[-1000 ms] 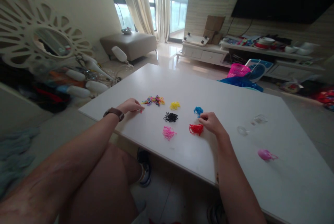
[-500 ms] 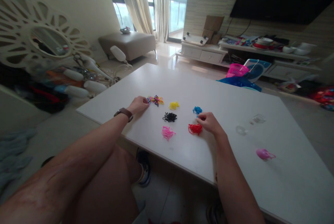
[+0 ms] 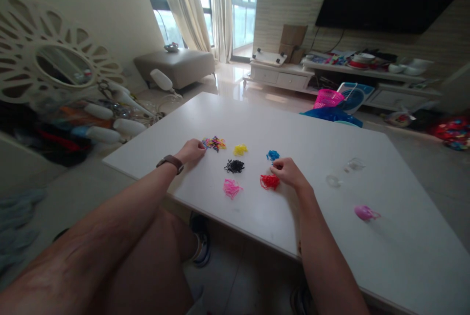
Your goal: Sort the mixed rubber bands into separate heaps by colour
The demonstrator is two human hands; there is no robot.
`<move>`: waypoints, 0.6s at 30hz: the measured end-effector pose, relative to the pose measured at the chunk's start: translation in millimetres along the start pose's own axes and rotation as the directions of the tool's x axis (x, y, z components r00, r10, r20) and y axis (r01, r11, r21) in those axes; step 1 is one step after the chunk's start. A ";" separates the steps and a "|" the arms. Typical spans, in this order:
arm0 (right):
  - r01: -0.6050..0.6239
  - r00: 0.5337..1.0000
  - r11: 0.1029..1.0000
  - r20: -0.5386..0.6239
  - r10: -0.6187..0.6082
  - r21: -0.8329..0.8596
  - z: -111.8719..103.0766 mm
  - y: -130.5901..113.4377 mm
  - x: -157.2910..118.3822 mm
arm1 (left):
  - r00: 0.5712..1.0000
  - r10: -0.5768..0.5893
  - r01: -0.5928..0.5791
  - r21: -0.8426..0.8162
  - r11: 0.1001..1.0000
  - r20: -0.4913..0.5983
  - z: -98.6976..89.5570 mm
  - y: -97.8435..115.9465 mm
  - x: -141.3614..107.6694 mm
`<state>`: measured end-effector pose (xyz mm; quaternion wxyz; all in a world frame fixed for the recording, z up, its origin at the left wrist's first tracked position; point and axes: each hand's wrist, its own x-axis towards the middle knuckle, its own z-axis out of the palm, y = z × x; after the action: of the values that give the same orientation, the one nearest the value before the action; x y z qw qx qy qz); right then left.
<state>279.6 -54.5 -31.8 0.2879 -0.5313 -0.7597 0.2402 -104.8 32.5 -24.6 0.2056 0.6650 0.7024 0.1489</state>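
Small bands lie in piles on the white table [image 3: 312, 212]. My left hand [image 3: 194, 150], fingers pinched together, is at the left edge of the mixed-colour pile [image 3: 216, 144]; what it grips is too small to make out. My right hand [image 3: 286, 170] is closed between the blue pile [image 3: 272, 155] and the red pile [image 3: 270, 182], its fingertips together over something I cannot make out. Between my hands are a yellow pile [image 3: 241, 149], a black pile [image 3: 234, 166] and, nearer me, a pink pile [image 3: 231, 189].
On the table's right side are a pink object [image 3: 364, 213], a clear ring-shaped piece [image 3: 334, 181] and a clear container [image 3: 356, 164]. Past the far edge stands a pink basket [image 3: 328, 98] beside blue plastic. Lamp arms and a mirror are at left.
The whole view has shifted slightly, so the table's contents appear a little further left. Both hands remain by the same piles, with hardly any movement.
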 end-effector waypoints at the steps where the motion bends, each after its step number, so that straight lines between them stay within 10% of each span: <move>1: 0.000 1.000 1.000 0.002 0.000 -0.003 -0.2 -0.2 -0.1 | 1.000 0.001 -0.001 -0.001 1.000 0.000 -0.8 0.1 0.1; 18: 0.019 0.999 0.999 -0.028 -0.020 -0.050 2.7 -0.6 0.1 | 0.978 0.206 -0.203 -0.287 0.936 -0.021 -2.6 37.0 -13.0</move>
<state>277.2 -54.8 -33.3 0.2876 -0.5342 -0.7665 0.2107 -73.4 22.4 -3.3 0.2867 0.6981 0.5994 0.2669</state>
